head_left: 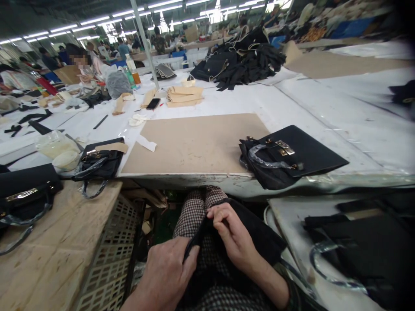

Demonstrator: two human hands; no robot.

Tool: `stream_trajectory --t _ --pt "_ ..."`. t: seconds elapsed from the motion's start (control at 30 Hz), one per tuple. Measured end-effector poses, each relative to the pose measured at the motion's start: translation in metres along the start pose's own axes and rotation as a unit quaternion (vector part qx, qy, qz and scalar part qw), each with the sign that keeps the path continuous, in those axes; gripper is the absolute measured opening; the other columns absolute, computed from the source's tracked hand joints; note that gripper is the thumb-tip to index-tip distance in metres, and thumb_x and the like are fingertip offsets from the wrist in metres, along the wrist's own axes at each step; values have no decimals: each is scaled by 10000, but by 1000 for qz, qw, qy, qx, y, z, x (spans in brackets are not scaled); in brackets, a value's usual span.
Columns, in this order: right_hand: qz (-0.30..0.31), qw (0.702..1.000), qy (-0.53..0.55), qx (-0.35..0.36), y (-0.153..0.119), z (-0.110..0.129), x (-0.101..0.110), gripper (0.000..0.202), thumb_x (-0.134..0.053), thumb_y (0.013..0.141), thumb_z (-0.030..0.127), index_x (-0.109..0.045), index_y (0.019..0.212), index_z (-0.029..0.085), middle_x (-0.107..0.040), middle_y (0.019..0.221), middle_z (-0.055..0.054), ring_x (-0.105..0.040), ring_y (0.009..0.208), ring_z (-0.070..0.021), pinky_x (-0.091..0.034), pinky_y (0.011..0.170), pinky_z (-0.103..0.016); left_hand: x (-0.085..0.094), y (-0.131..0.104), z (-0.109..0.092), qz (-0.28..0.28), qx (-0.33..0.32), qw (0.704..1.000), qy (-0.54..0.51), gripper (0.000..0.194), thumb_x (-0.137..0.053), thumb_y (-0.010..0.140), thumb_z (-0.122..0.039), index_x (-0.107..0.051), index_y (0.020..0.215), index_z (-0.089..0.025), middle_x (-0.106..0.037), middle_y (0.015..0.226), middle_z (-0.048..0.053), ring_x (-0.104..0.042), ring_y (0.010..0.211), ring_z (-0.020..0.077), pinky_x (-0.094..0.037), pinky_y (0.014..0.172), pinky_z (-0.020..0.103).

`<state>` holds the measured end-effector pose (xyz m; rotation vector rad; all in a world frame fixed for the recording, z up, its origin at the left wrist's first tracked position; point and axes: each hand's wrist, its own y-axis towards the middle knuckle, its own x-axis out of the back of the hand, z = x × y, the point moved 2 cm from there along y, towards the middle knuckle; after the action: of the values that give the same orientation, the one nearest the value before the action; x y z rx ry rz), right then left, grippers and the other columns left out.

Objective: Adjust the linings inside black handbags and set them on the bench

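Note:
A black handbag lies across my lap, over checked trousers. My left hand grips its edge at the near end, thumb on top and fingers curled under. Further along that same edge, my right hand pinches the black material between thumb and fingers. Much of the bag is hidden behind my right hand and forearm. On the table ahead, a finished-looking black handbag with gold hardware and plastic-wrapped handles lies on its side, partly over a brown board.
Left are a smaller black bag, a larger black bag and a plastic crate. Another bag lies on the right side surface. Beige pieces, a phone and a black bag pile lie farther back. People work beyond.

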<state>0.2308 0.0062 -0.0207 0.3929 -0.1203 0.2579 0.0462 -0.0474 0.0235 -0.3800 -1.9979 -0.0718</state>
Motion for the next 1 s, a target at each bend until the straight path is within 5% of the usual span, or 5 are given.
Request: stream_trajectory --t 0.37,0.57,0.7,0.9,1.0 --pt "34 968 -3 -249 -6 -1 8 440 -341 1027 491 -393 688 215 -390 619 46 -391 568 -124 -347 542 -262 0 1 -4 10 6 1000 -2 321 -396 1001 -322 -638 838 -190 -692 799 42 -670 710 201 -438 634 285" --pt "32 988 -146 -41 2 14 9 241 -387 1033 267 -611 1108 222 -653 1071 -63 -597 986 -188 -479 880 -341 -2 3 -4 1 5 1000 -9 300 -410 995 -323 -629 837 -193 -689 782 35 -664 694 191 -435 628 275" --pt "165 959 -203 109 14 29 -2 237 -480 1007 246 -621 1197 268 -651 1208 -61 -533 1209 -214 -311 1127 -474 0 3 -5 -18 -8 1000 -11 272 -419 984 -287 -638 858 -184 -709 800 41 -668 686 181 -430 615 268" --pt "304 933 -173 80 26 5 1 182 -529 985 308 -685 899 276 -710 910 28 -662 912 -173 -242 1191 -492 -1 1 -2 -21 -37 998 38 204 -541 909 -314 -663 819 -178 -739 780 40 -693 698 193 -430 614 258" --pt "257 949 -174 59 30 -21 12 176 -555 952 365 -715 951 294 -737 980 14 -677 982 -222 -314 1177 -486 0 -1 5 -28 -38 998 52 218 -561 888 -333 -649 764 -178 -736 748 42 -674 648 186 -384 566 260"
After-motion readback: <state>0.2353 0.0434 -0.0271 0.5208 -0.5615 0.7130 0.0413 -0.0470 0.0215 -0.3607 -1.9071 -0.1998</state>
